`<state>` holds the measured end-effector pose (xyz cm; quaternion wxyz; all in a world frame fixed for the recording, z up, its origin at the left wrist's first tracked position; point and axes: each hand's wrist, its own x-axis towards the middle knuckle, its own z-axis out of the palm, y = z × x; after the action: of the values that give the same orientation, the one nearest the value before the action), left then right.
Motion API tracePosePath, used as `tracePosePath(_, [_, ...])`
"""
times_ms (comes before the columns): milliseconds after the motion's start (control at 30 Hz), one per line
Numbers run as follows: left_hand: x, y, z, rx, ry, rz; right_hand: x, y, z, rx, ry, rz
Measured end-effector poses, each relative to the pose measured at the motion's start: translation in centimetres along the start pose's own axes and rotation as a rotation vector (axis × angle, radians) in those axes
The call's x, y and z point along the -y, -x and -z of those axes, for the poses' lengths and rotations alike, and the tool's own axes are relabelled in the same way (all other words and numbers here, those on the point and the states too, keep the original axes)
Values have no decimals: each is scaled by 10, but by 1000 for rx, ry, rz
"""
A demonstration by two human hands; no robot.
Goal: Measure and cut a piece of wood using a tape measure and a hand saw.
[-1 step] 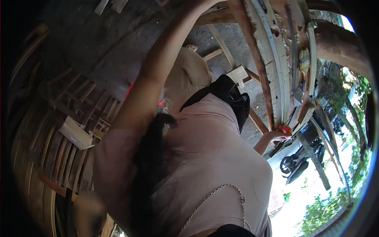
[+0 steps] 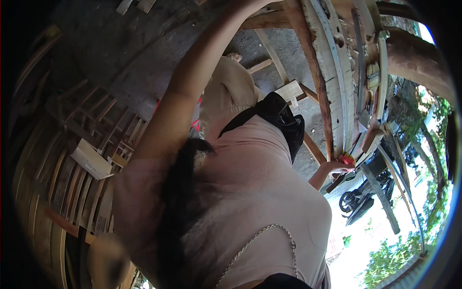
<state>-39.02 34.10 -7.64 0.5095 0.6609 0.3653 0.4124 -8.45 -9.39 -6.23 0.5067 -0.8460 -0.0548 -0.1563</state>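
We see right hand (image 2: 336,167), fingers clamped on red case (image 2: 346,159); pale strip (image 2: 340,79) runs lengthwise up plank (image 2: 328,67); left fingers off-frame, can't tell.

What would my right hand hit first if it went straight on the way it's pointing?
Beyond the small red object at your right hand, probably the grey plank toward the picture's right; depth is unclear, so the hand might pass clear.
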Motion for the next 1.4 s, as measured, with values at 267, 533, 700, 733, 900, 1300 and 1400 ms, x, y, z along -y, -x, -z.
tracePosePath(267, [1, 4, 3, 29, -103, 81, -5, -7, -6, -27, 166, 127])
tracePosePath(533, [-5, 3, 0, -27, -187, 51, 13, 8, -19, -79, 228, 15])
tracePosePath(700, [-1, 2, 0, 29, -241, 0, 7, 7, -20, -85, 93, 59])
tracePosePath(733, [-2, 1, 3, 53, -282, -15, 3, 6, -19, -92, 96, 49])
tracePosePath(900, [-17, -2, 0, 74, -368, 45, 26, 21, -31, -265, 156, -86])
tracePosePath(1300, [3, -1, 5, 139, -178, 115, 5, 12, -16, -235, -28, 23])
tracePosePath(1400, [11, -8, -3, 119, -244, 103, -16, 6, -6, -248, -91, 43])
